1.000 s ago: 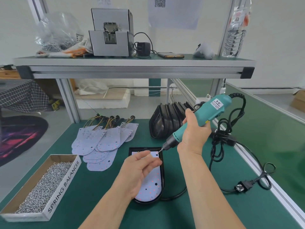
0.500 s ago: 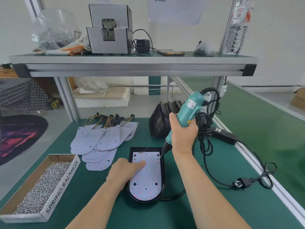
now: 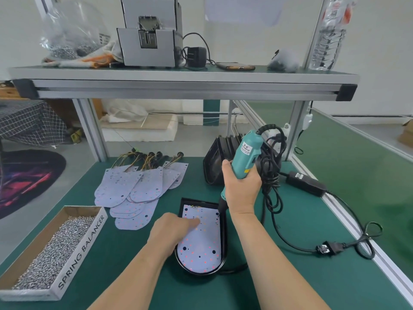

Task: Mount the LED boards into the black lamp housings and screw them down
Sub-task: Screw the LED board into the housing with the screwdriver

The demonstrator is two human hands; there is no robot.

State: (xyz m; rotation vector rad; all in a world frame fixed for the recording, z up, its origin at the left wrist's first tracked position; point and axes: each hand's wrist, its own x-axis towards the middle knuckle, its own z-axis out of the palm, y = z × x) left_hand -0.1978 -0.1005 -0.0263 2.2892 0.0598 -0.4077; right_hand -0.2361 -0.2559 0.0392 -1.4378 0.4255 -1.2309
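Observation:
A black lamp housing (image 3: pixel 224 240) lies on the green mat in front of me with a pale LED board (image 3: pixel 201 249) seated inside it. My left hand (image 3: pixel 172 229) rests on the board, a fingertip pressing its upper middle. My right hand (image 3: pixel 242 189) grips a teal electric screwdriver (image 3: pixel 244 157) held nearly upright, its tip down at the board's upper right corner. A fanned pile of loose LED boards (image 3: pixel 138 189) with wire leads lies to the left. A stack of empty black housings (image 3: pixel 214 162) stands on edge behind the screwdriver.
A cardboard box of screws (image 3: pixel 51 253) sits at the near left. The screwdriver's black cable, adapter (image 3: pixel 306 183) and plug (image 3: pixel 326 249) trail across the right side. An overhead shelf (image 3: pixel 178 81) carries a grey machine, a bag and a phone.
My right hand swung the screwdriver from a slant to nearly upright and lowered its tip onto the board's corner. My left hand moved from the tip down onto the board.

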